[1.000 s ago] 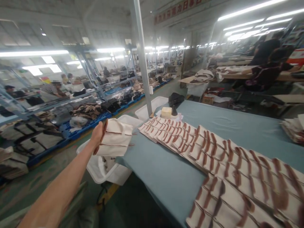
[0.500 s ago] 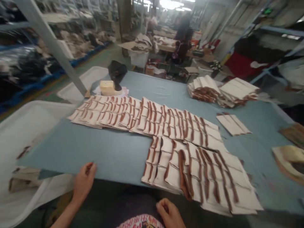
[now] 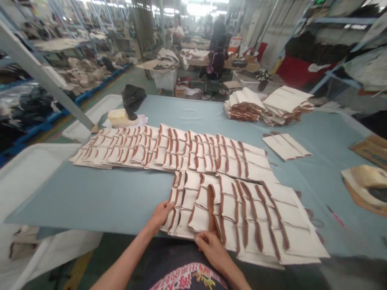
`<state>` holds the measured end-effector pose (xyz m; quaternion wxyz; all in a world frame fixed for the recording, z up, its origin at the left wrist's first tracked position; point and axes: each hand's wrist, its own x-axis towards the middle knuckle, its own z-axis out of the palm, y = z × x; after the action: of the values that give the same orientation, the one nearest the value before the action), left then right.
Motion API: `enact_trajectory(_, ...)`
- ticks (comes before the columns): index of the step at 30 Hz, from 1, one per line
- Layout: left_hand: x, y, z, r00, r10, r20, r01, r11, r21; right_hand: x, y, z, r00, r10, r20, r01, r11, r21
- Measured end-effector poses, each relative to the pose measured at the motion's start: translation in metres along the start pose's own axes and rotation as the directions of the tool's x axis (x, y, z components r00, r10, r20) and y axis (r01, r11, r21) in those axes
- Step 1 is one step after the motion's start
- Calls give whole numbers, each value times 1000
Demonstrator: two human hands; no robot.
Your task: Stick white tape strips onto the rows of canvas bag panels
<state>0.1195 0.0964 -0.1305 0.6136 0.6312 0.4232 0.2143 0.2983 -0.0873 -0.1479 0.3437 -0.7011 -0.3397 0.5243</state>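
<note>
Head view shows me the near panel row (image 3: 229,205) running rightward from the left hand (image 3: 162,214), pinched on its end, past the right hand (image 3: 211,246), whose grip I cannot tell.

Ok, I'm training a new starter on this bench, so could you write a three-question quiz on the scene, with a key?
1. Which end of the near row is the left grip at? A) left B) middle C) right
2. True or false: the stacks lie beyond the loose panel.
3. Fill in: the far row shows cream pieces with ____ edges.

Key: 1. A; 2. True; 3. brown
</note>
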Motion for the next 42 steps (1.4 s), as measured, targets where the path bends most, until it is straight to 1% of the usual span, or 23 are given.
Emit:
enact_trajectory(3, -13, 31, 6, 987, -47, -152, 51, 999, 18, 1, -5, -15, 993, -37, 109, 34, 999, 37)
enact_trajectory(5, -15, 54, 2, 962, -45, -270, 61, 997, 49, -1, -8, -22, 985, -65, 161, 56, 996, 64)
enact_trajectory(7, -17, 78, -11, 904, -33, -427, 78, 993, 89, 1, -10, -27, 979, -88, 183, 74, 994, 80)
enact_trajectory(9, -27, 102, -31, 821, -14, -571, 105, 986, 127, 7, -10, -27, 978, -93, 189, 78, 993, 87)
enact_trajectory(11, -46, 125, -52, 763, -13, -647, 138, 980, 143, 16, -9, -25, 978, -84, 191, 68, 994, 89)
enact_trajectory(12, -58, 136, -61, 748, -24, -663, 151, 979, 135, 18, -10, -23, 978, -74, 195, 58, 994, 88)
enact_trajectory(14, -82, 154, -73, 754, -81, -652, 176, 981, 82, 17, -16, -18, 974, -50, 220, 33, 996, 80)
enact_trajectory(17, -103, 168, -74, 795, -215, -567, 198, 976, -92, -9, -41, -13, 951, -57, 303, 39, 997, 63)
enact_trajectory(18, -105, 170, -71, 810, -251, -530, 192, 968, -163, -21, -54, -12, 940, -96, 328, 80, 995, 62)
enact_trajectory(19, -105, 171, -67, 825, -274, -494, 176, 955, -237, -34, -68, -12, 922, -196, 334, 187, 981, 58)
enact_trajectory(21, -101, 174, -57, 846, -287, -448, 130, 928, -349, -52, -97, -11, 895, -409, 176, 420, 907, -28)
enact_trajectory(22, -98, 175, -51, 853, -285, -437, 108, 916, -385, -56, -110, -10, 821, -569, 49, 570, 809, -146)
enact_trajectory(23, -96, 178, -45, 860, -281, -426, 88, 904, -418, -57, -122, -9, 692, -722, -2, 694, 666, -274)
enact_trajectory(25, -94, 183, -31, 877, -299, -375, 59, 843, -534, -50, -139, -7, 425, -905, -6, 793, 375, -480)
enact_trajectory(26, -93, 186, -24, 887, -313, -339, 52, 797, -601, -45, -145, -6, 328, -944, 27, 807, 265, -528)
enact_trajectory(27, -93, 189, -18, 897, -325, -301, 50, 749, -661, -39, -149, -6, 263, -963, 53, 813, 191, -551)
enact_trajectory(28, -92, 192, -12, 905, -332, -264, 52, 705, -707, -34, -151, -7, 224, -972, 70, 818, 148, -555)
enact_trajectory(30, -90, 197, -3, 922, -324, -214, 61, 666, -744, -27, -153, -13, 181, -980, 84, 836, 108, -539)
enact_trajectory(32, -88, 201, 1, 941, -299, -159, 82, 657, -749, -27, -152, -22, 186, -979, 84, 850, 118, -513)
enact_trajectory(34, -90, 202, 1, 965, -252, -79, 119, 680, -723, -31, -151, -34, 224, -970, 89, 866, 157, -476)
enact_trajectory(36, -96, 202, 0, 983, -182, -20, 130, 773, -621, -37, -150, -44, 279, -955, 96, 870, 209, -446)
enact_trajectory(39, -115, 202, 0, 998, -35, 60, 50, 961, -272, -48, -150, -56, 340, -937, 74, 858, 277, -433)
enact_trajectory(42, -133, 207, 7, 987, 39, 153, -48, 997, 56, -60, -151, -61, 384, -920, 75, 844, 317, -432)
